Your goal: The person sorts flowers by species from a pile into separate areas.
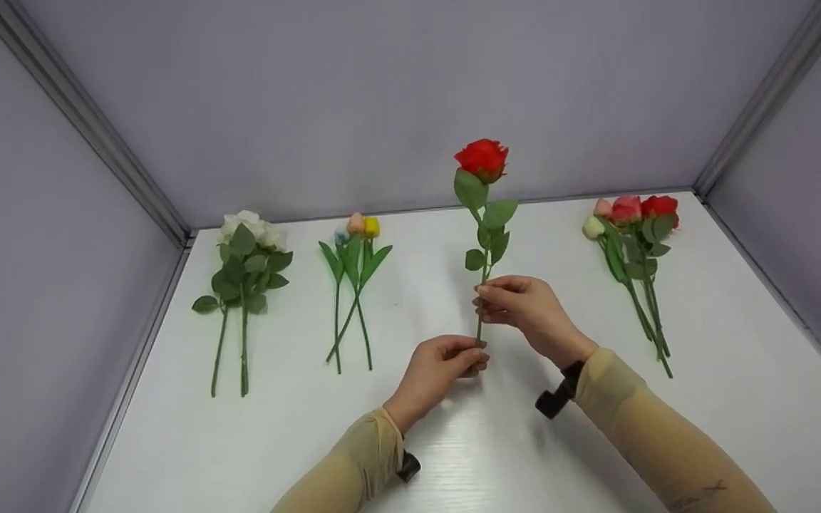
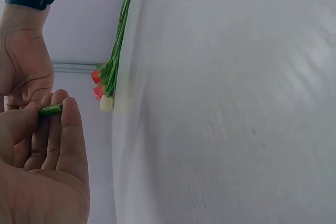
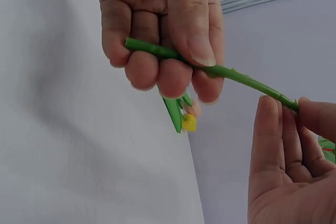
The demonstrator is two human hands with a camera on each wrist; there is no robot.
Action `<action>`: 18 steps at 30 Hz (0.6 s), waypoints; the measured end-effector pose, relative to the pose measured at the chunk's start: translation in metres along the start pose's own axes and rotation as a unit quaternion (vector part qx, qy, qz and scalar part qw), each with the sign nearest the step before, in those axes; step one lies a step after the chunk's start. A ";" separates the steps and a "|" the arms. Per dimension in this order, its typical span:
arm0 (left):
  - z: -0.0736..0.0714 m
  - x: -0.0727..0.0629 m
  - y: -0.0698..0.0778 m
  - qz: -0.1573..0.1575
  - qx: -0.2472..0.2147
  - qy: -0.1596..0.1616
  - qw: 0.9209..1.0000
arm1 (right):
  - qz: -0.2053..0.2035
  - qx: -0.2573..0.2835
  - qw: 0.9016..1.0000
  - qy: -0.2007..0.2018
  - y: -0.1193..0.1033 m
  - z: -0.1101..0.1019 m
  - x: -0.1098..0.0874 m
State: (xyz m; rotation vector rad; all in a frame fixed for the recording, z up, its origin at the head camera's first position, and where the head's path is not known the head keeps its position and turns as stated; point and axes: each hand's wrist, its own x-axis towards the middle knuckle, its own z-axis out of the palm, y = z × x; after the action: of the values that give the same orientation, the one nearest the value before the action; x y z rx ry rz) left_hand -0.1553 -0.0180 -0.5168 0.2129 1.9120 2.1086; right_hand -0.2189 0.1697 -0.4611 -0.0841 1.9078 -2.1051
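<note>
A red rose (image 1: pixel 482 159) with green leaves stands upright in the air above the table, held by both hands. My right hand (image 1: pixel 530 311) pinches its stem below the leaves, thumb against fingers. Lower down, my left hand (image 1: pixel 442 369) pinches the same stem near its bottom end. In the right wrist view the green stem (image 3: pixel 247 81) runs from one hand to the other, its cut end lying across the left fingers. Only a short piece of the stem (image 2: pixel 51 110) shows in the left wrist view; the rest is hidden by the hands.
On the white table (image 1: pixel 410 299) lie white roses (image 1: pixel 246 229) at the far left and tulips (image 1: pixel 355 224) with crossed stems beside them. A mixed bunch with a red rose (image 1: pixel 660 206), a pink rose (image 1: pixel 626 210) and tulips lies at the right. Grey walls enclose the table.
</note>
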 end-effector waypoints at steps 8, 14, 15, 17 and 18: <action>0.002 -0.004 -0.003 -0.010 0.017 -0.007 1.000 | 0.002 0.041 0.999 -0.006 -0.001 0.000 -0.003; 0.001 -0.005 0.002 0.007 0.033 0.011 0.999 | -0.013 0.040 0.999 0.000 0.002 0.001 -0.003; 0.000 -0.005 0.003 0.010 0.034 0.018 0.999 | -0.015 0.043 0.999 0.001 0.003 0.002 -0.002; -0.002 -0.005 0.004 0.017 0.040 0.033 0.999 | -0.016 0.047 0.999 0.002 0.004 0.006 -0.001; -0.003 -0.005 0.005 0.021 0.044 0.041 0.998 | -0.016 0.048 0.999 0.002 0.005 0.009 -0.001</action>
State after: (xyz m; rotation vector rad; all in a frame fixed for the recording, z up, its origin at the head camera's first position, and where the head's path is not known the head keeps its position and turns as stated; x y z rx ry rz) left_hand -0.1519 -0.0227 -0.5117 0.1893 2.0663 2.0912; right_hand -0.2154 0.1608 -0.4647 -0.0884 1.8157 -2.2157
